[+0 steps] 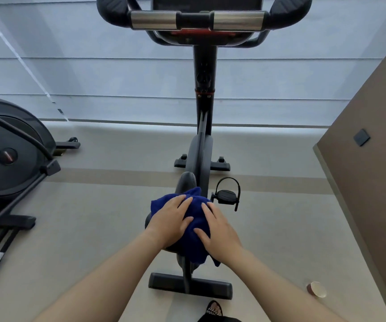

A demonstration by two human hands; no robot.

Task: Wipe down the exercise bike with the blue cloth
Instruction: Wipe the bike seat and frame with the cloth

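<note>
Bike: a black upright exercise bike [202, 140] runs up the middle of the view from 6 o'clock to 12 o'clock, standing on a pale grey floor [99, 228].
Cloth: a dark blue, bunched terry cloth [193, 210] lies over the black padded saddle [187, 181] just below centre; only the saddle's nose shows, at 12 o'clock of the cloth, and a tail of cloth hangs down at 6 o'clock.
Left hand: the left hand [170, 221] lies flat on the cloth at its 9 o'clock side, fingers spread and pressing down, gripping nothing.
Right hand: the right hand [218, 231] lies flat on the cloth at its 3 o'clock side, fingers spread, palm down; the two hands sit near each other without touching.
Handlebars: black handlebars with two silver metal grip sleeves [197, 19] cross the top at 12 o'clock.
Pedal: a black strapped pedal [227, 194] sticks out at 3 o'clock of the saddle.
Rear foot: a black rear stabiliser bar [210, 287] rests on the floor at 6 o'clock of the hands.
Neighbour: a black elliptical trainer [8, 159] stands at 9 o'clock, well apart from the bike.
Cup: a brown paper cup with a white inside [317, 289] lies tipped on the floor at 4 o'clock.
Wall: a brown wall panel [373, 159] fills the 3 o'clock edge.
Foot: a foot in a patterned sandal [214, 309] shows at 6 o'clock.
</note>
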